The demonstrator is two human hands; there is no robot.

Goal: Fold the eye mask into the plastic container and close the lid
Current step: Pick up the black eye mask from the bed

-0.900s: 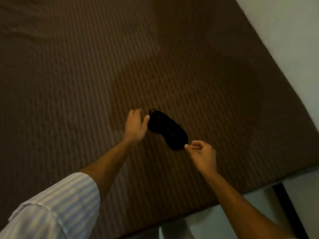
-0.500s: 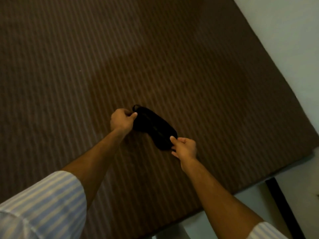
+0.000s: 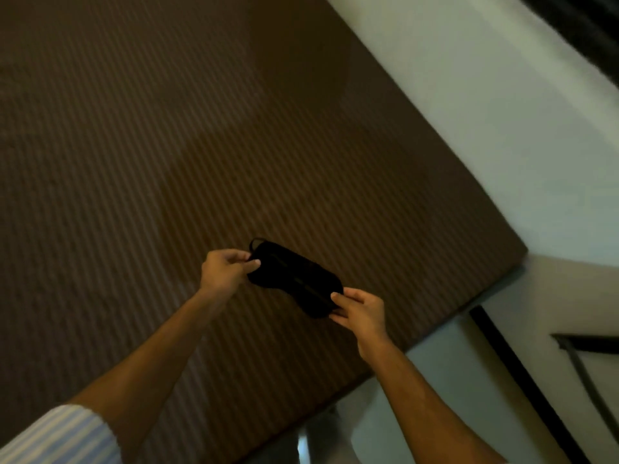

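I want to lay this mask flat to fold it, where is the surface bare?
The brown striped surface is bare to the far and left side of the eye mask. It is only busy where the left hand and right hand pinch it, close to the near right edge.

Bare striped brown surface [image 3: 167, 162] all around eye mask [image 3: 294, 276].
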